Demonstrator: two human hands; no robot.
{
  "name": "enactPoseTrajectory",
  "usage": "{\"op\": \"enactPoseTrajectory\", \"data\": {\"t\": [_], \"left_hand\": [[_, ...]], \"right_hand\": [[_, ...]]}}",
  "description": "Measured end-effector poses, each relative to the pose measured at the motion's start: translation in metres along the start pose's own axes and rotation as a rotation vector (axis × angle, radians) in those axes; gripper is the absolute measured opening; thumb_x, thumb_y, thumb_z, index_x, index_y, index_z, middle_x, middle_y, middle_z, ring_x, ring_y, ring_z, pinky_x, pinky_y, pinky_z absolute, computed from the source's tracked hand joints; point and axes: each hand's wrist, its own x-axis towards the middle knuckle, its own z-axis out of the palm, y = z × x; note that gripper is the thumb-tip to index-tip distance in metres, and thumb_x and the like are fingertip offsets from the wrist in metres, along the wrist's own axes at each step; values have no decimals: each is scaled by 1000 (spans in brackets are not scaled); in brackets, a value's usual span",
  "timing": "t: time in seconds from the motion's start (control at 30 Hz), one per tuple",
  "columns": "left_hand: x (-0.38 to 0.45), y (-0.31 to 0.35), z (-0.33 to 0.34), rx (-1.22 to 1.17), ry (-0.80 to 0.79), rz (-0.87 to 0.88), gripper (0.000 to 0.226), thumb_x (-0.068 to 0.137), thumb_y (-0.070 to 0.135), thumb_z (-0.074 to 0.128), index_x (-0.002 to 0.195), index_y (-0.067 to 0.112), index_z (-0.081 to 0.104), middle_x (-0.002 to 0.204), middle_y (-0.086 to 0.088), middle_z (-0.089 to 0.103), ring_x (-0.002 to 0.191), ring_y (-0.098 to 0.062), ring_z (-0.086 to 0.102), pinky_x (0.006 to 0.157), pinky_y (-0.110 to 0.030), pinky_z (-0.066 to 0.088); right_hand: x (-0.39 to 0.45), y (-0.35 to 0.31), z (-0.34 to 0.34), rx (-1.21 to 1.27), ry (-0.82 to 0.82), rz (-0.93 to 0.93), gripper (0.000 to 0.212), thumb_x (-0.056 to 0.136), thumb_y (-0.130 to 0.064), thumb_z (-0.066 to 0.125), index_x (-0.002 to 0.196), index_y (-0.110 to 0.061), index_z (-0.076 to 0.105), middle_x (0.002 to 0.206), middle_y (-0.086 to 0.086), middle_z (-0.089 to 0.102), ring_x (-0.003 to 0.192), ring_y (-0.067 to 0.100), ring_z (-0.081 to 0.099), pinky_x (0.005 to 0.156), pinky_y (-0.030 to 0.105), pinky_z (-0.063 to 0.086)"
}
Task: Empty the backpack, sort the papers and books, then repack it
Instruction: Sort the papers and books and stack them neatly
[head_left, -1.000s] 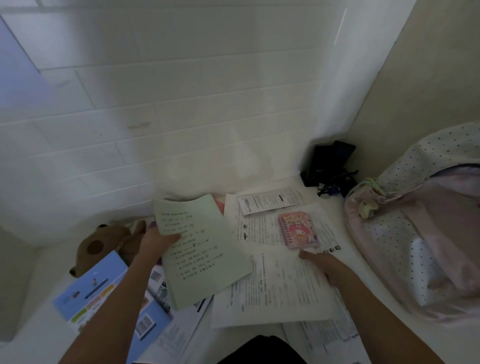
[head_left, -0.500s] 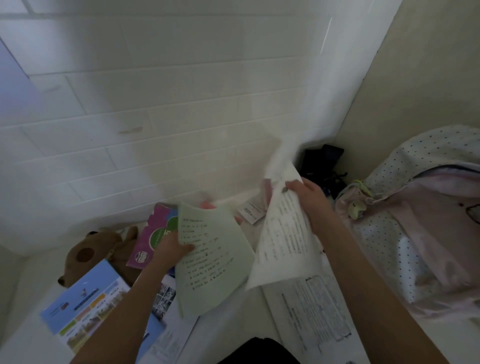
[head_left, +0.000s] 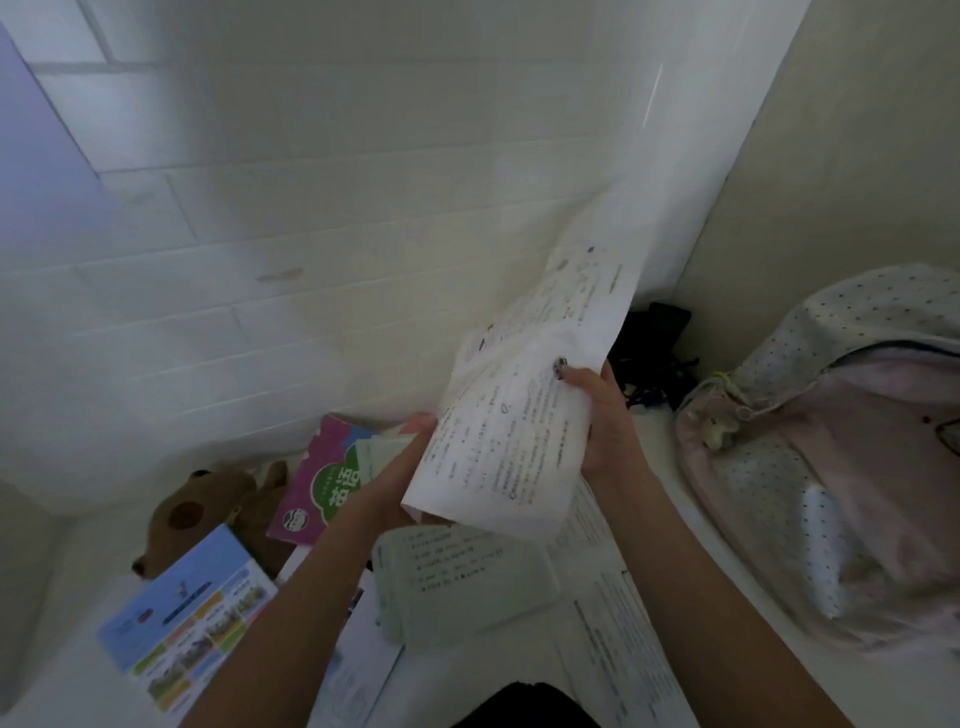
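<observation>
Both hands hold papers up above the white table. My right hand (head_left: 605, 421) grips the right edge of a large white printed sheet (head_left: 511, 431), which curls upward toward the wall. My left hand (head_left: 400, 478) is mostly hidden behind that sheet and holds the pale green sheet (head_left: 457, 582), whose lower half hangs below. The pink dotted backpack (head_left: 831, 467) lies open at the right. A magenta and green book (head_left: 322, 483) and a blue booklet (head_left: 187, 613) lie at the left.
A brown plush toy (head_left: 202, 514) sits at the far left by the tiled wall. More printed sheets (head_left: 618, 623) lie flat on the table under my arms. A black object with cables (head_left: 654, 353) fills the back corner.
My right hand picked the white sheet off the table and raised it. It then brought the sheet left, over the green sheet in my left hand. A magenta book came into view.
</observation>
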Motion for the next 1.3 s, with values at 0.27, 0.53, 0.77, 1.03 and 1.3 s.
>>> {"op": "enactPoseTrajectory", "data": {"t": [0.27, 0.53, 0.77, 1.03, 1.3], "left_hand": [[-8, -2, -36, -927, 173, 349, 42, 77, 54, 64, 87, 14, 71, 99, 0, 71, 92, -15, 69, 79, -33, 57], [3, -32, -5, -157, 357, -85, 40, 88, -6, 56, 127, -3, 50, 128, -25, 55, 113, -42, 55, 84, -48, 48], [-10, -28, -32, 11, 349, -168, 41, 86, -11, 54, 126, -4, 50, 131, -26, 52, 112, -40, 53, 89, -51, 44], [-10, -34, -33, 26, 205, -136, 38, 86, -10, 54, 122, 3, 52, 128, -20, 56, 96, -31, 60, 91, -50, 45], [-6, -40, -47, -265, 175, -143, 63, 93, 61, 26, 120, 15, 59, 114, -18, 65, 105, -35, 59, 82, -47, 50]], "right_hand": [[-9, 48, -72, 168, 268, 29, 49, 87, 7, 56, 133, -5, 47, 131, 22, 54, 116, 39, 56, 92, 57, 48], [-38, 111, -80, 71, 358, 477, 32, 89, -7, 61, 121, -6, 56, 106, 15, 65, 93, 27, 63, 67, 41, 60], [-34, 100, -113, 55, 315, 335, 43, 91, 7, 49, 130, -10, 47, 105, 6, 65, 87, 20, 66, 62, 32, 60], [-40, 114, -97, -605, 103, 297, 40, 92, 10, 42, 129, -5, 45, 122, 13, 53, 107, 32, 57, 62, 31, 60], [-48, 131, -109, -1480, -391, 197, 55, 83, 12, 39, 131, -11, 55, 154, -1, 21, 145, 15, 14, 117, 18, 5]]}}
